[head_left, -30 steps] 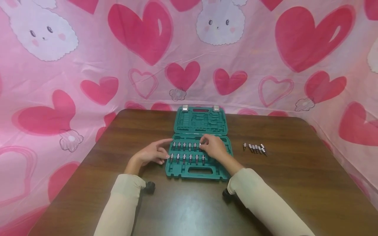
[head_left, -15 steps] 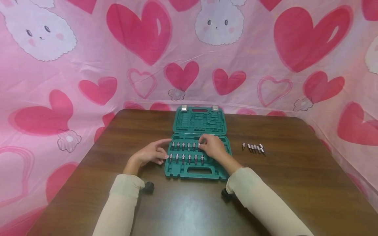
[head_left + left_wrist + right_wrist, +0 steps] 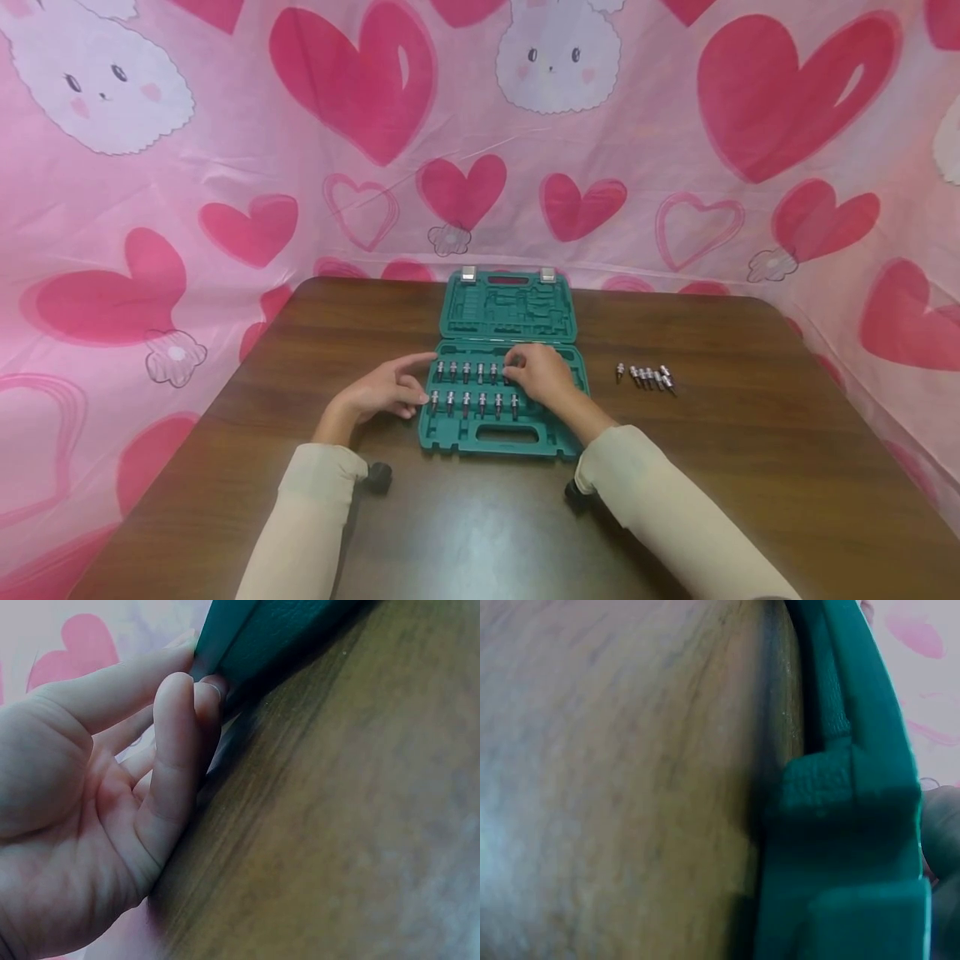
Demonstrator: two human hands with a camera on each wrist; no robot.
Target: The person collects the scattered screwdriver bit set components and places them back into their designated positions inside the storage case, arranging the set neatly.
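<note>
A green plastic case [image 3: 450, 436] lies unfolded on the table. Its near half carries two rows of silver bit sockets, an upper row [image 3: 467, 372] and a lower row [image 3: 482, 405]. At the right end of the upper row, my right hand [image 3: 546, 375] pinches a bit socket between thumb and forefinger, mostly covered by the fingertips. My left hand [image 3: 381, 390] rests against the case's left side, forefinger stretched to the upper corner and thumb lower down. In the left wrist view, its fingertips touch the green case wall [image 3: 277, 637]. The right wrist view shows mainly the case's front edge [image 3: 840, 847].
Several loose bit sockets [image 3: 651, 378] lie in a cluster on the wooden table [image 3: 720, 467] to the right of the case. The raised lid [image 3: 507, 327] with two metal clasps stands toward the back. A pink heart-patterned cloth [image 3: 637, 142] hangs behind and beside the table.
The right fingertips have sunk slightly lower over the end of the upper row, and the silver head between them shows less. The left hand has stayed in place.
</note>
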